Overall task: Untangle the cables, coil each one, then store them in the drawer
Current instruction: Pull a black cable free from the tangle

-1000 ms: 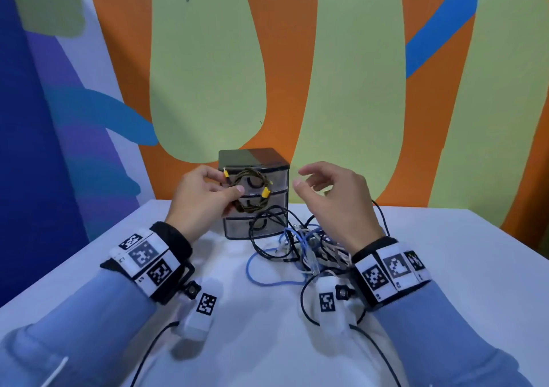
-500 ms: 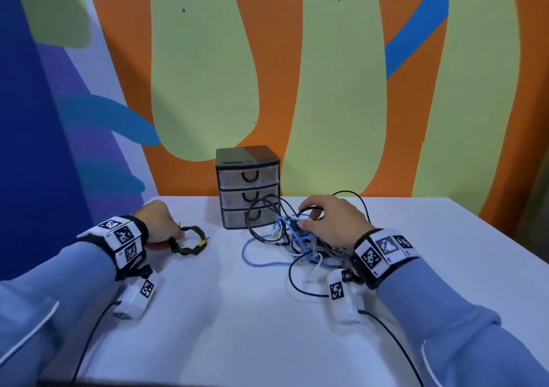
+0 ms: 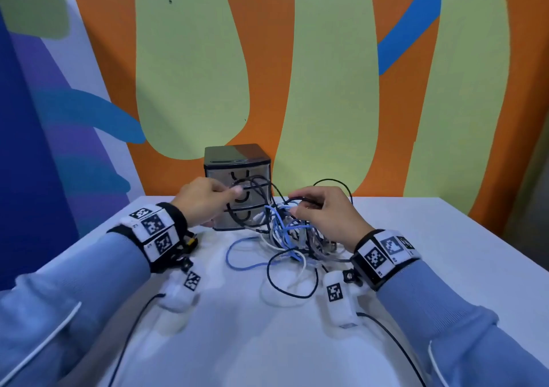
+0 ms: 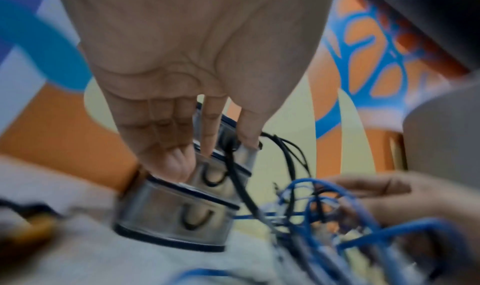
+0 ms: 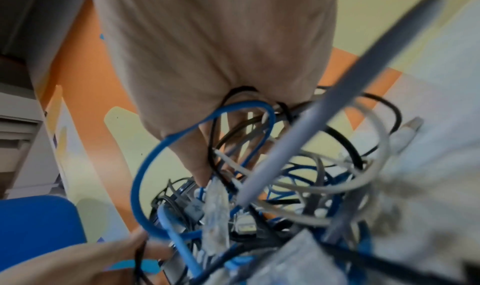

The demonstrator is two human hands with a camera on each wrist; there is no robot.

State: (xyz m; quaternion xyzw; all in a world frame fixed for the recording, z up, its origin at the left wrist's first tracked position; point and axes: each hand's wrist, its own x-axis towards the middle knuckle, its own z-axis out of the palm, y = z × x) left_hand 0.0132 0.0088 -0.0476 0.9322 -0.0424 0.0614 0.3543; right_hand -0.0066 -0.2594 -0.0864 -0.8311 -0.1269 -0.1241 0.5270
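Cables (image 3: 292,235) lay tangled on the white table (image 3: 430,253), toward its far edge, just right of the three-drawer unit (image 3: 237,161) at the wall. Left hand (image 3: 202,201) pinched a black cable (image 3: 255,182) in front of the closed drawers. Right hand (image 3: 323,214) rested on the tangle, fingers curled round black strands

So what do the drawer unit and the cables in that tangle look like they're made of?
Drawer unit: looks like plastic, with a glossy dark top that catches light and smoky see-through drawer fronts with dark curved handles. Tangle of cables: rubbery or vinyl-looking jackets in blue, black and white that bend in smooth loops; a clear connector looks like moulded plastic.
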